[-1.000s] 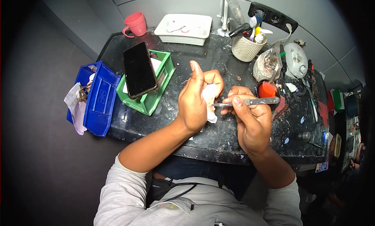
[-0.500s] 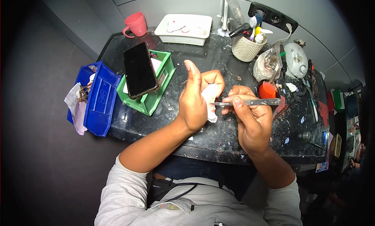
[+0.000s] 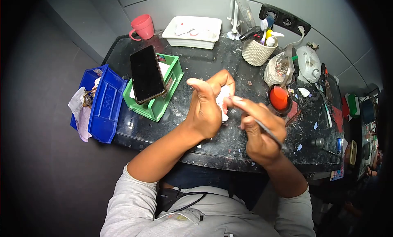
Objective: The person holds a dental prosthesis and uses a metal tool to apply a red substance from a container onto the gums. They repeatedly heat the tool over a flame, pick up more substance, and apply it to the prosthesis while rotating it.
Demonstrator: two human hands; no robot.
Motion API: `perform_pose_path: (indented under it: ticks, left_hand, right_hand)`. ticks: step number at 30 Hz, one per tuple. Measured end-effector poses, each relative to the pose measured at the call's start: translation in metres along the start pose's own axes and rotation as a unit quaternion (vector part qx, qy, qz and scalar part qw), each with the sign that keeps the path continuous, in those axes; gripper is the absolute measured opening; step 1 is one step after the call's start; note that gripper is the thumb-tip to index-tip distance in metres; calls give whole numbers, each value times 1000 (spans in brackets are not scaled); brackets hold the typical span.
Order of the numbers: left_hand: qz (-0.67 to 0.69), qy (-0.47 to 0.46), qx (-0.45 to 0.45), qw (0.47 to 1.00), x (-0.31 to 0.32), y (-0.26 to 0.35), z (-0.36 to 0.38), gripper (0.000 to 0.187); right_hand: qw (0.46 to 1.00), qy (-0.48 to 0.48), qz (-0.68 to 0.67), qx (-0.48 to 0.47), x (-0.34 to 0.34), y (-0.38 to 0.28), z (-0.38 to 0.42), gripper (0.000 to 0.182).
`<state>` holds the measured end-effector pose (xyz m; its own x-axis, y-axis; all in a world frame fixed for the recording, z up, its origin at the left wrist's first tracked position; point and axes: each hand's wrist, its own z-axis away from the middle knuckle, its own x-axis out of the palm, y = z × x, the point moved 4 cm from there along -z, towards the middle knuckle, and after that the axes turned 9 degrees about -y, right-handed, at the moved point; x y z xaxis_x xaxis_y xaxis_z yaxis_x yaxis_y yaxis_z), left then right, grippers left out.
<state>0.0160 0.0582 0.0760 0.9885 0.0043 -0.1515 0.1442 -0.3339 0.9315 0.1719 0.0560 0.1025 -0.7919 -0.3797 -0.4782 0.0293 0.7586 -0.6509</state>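
Observation:
A small white piece with a pinkish-red part point(image 3: 224, 98) sits in my left hand point(image 3: 206, 106), whose fingers curl round its far side while the thumb sticks up. My right hand point(image 3: 264, 132) is closed on a thin metal tool point(image 3: 270, 134), which slants down to the right with its lower end blurred. The right index finger is stretched out toward the white piece, its tip close to the reddish part; whether they touch is unclear. Right of my hands stands a dark-rimmed cup with orange-red contents point(image 3: 279, 98).
A black phone point(image 3: 146, 74) rests on a green bin point(image 3: 153, 108), beside a blue bin point(image 3: 107, 110). Along the back are a pink mug point(image 3: 143, 27), a white tray point(image 3: 192, 41) and a woven holder point(image 3: 257, 53) with brushes. Scraps and tools lie on the dark table point(image 3: 204, 155).
The metal tool has swung away from the white piece and now points down to the right. My right index finger has extended toward the piece. My left hand has turned slightly.

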Motion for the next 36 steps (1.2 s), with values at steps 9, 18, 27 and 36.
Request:
perform_pose_path:
  ticks: [9, 18, 27, 36]
  left_hand:
    - [15, -12, -5, 1000, -1, 3, -2, 109]
    - [-42, -11, 27, 999, -6, 13, -6, 111]
    - [-48, 2, 154, 987, -14, 13, -6, 34]
    - [-3, 20, 220, 975, -13, 20, -9, 55]
  right_hand:
    - [986, -30, 138, -89, 3, -4, -4, 27]
    - [979, -1, 163, -126, 5, 2, -3, 41]
    - [987, 138, 77, -41, -20, -5, 0, 21]
    - [976, 206, -67, 13, -26, 9, 9, 21]
